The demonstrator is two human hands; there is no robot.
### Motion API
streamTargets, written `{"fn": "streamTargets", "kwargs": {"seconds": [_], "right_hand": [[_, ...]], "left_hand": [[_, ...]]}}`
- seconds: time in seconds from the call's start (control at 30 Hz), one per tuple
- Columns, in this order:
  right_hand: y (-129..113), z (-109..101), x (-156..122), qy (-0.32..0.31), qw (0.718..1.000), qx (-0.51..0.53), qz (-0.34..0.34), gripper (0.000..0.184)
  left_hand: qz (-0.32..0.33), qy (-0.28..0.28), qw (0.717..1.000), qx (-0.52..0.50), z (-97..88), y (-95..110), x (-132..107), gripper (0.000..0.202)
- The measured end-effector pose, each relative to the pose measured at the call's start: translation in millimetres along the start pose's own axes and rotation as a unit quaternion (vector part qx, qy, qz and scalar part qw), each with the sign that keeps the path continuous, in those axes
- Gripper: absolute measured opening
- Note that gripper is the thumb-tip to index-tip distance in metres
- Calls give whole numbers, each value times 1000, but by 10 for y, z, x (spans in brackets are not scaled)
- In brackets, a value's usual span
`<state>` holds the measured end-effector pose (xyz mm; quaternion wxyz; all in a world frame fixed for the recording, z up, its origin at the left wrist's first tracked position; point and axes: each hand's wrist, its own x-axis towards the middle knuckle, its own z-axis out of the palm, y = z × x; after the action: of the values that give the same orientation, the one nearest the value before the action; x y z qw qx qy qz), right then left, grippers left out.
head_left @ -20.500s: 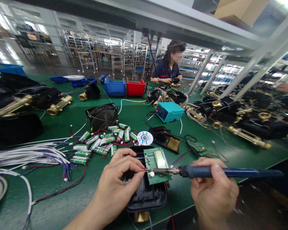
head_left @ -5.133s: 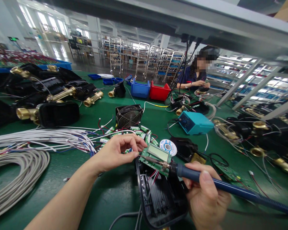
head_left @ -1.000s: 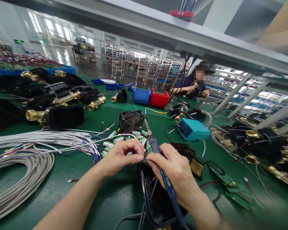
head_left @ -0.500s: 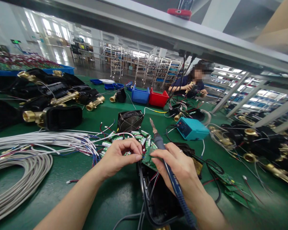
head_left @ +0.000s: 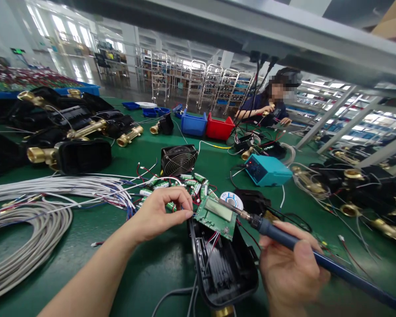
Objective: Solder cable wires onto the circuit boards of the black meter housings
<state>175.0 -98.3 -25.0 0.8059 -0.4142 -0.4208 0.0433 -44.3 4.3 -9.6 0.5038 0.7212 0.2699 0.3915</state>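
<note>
My left hand (head_left: 161, 213) is pinched at the left edge of a green circuit board (head_left: 217, 216) with a grey display, holding something thin I cannot make out. The board lies tilted on the rim of an open black plastic housing (head_left: 222, 266) with red and white wires inside. My right hand (head_left: 288, 268) grips a blue-handled soldering iron (head_left: 285, 240). Its metal tip points left and hovers over the board's far edge, near a solder spool (head_left: 231, 200).
Green batteries (head_left: 191, 185) with red leads lie behind the board, beside a black fan (head_left: 178, 159) and a teal soldering station (head_left: 267, 169). White cable bundles (head_left: 29, 211) fill the left. Black and brass assemblies (head_left: 72, 154) sit left and right. A person (head_left: 269, 108) works at the far side.
My right hand has pulled back to the right and lowered the iron from upright to nearly level, its tip now over the board. The left hand keeps its pinch at the board's edge.
</note>
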Motion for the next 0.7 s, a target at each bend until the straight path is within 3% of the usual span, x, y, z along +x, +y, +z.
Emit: {"fn": "streamTargets", "kwargs": {"seconds": [0.27, 0.7], "right_hand": [[-115, 52, -47, -16, 998, 15, 51, 21], [-122, 46, -77, -61, 997, 2, 51, 20]], "left_hand": [[2, 8, 1000, 19, 2, -39, -2, 11], [17, 11, 999, 40, 2, -28, -12, 13]]}}
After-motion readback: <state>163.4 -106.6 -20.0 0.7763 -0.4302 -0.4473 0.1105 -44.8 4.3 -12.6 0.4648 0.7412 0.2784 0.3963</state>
